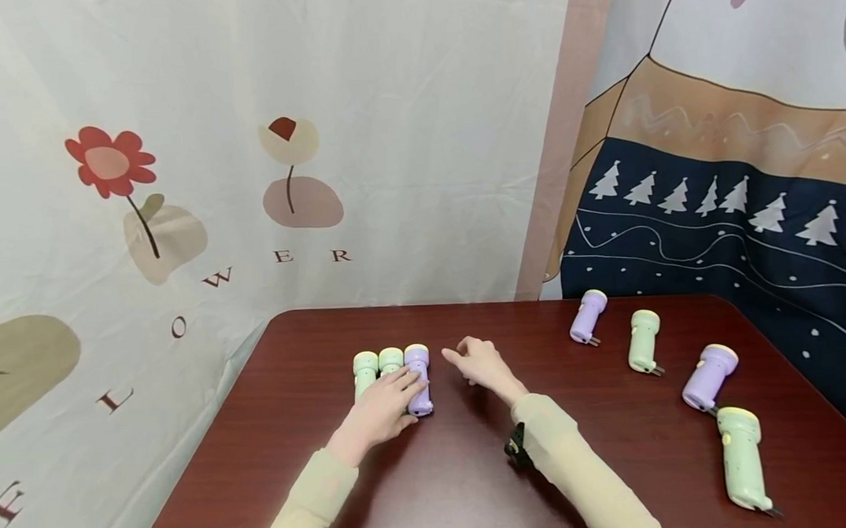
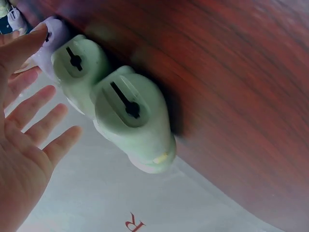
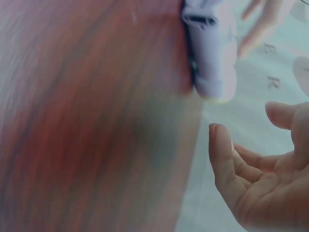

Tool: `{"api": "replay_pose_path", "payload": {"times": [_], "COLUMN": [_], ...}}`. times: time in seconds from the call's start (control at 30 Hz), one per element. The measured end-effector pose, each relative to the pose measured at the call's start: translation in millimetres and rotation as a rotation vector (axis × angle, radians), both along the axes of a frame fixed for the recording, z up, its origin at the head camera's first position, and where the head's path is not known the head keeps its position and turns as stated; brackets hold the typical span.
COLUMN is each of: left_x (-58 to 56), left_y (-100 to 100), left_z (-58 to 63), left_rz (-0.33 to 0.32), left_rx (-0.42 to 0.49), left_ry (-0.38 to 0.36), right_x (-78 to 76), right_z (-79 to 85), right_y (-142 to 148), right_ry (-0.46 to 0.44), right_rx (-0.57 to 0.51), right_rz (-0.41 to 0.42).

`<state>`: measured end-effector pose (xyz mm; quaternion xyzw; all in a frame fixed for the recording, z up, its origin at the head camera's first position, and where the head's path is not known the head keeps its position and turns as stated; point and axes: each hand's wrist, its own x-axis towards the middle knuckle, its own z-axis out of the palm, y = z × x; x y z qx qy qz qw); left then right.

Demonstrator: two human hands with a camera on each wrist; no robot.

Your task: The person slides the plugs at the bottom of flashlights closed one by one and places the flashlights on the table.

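Note:
Two light green flashlights, one at the far left (image 1: 365, 370) and one in the middle (image 1: 391, 358), lie side by side with a purple flashlight (image 1: 418, 360) at their right. My left hand (image 1: 381, 407) reaches over the row, its fairly straight fingers resting on the purple one and its thumb by that flashlight's near end. In the left wrist view, dark slots show in the ends of the green flashlights (image 2: 133, 108). To the right of the row, my right hand (image 1: 480, 365) hovers with loosely bent fingers and nothing between them.
On the table's right side lie a purple flashlight (image 1: 588, 317), a green flashlight (image 1: 642, 341), another purple one (image 1: 709, 377) and another green one (image 1: 743, 459), with plug prongs sticking out of their near ends. Printed cloth (image 1: 417, 138) hangs behind the dark red table (image 1: 546, 479).

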<state>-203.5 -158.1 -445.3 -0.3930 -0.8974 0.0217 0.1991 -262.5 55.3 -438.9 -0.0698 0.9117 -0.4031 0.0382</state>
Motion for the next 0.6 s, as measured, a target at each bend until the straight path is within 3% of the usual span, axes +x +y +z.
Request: {"api": "replay_pose_path", "payload": {"times": [0.23, 0.43, 0.6], "left_x": [0.5, -2.0, -2.6], "left_y": [4, 4, 5], "left_z": [0.1, -1.2, -0.7], "left_rz": [0.015, 0.012, 0.025], "left_rx": [-0.027, 0.019, 0.036], "left_ry": [-0.035, -0.042, -0.068], "right_x": [8.5, 26.2, 42.7], "right_z": [22.6, 39.6, 51.2], "right_y": [49, 104, 154], "right_ry": [0.054, 0.118, 0.194], "right_rx": [0.017, 0.140, 0.261], "right_rz": [0.005, -0.002, -0.068]}}
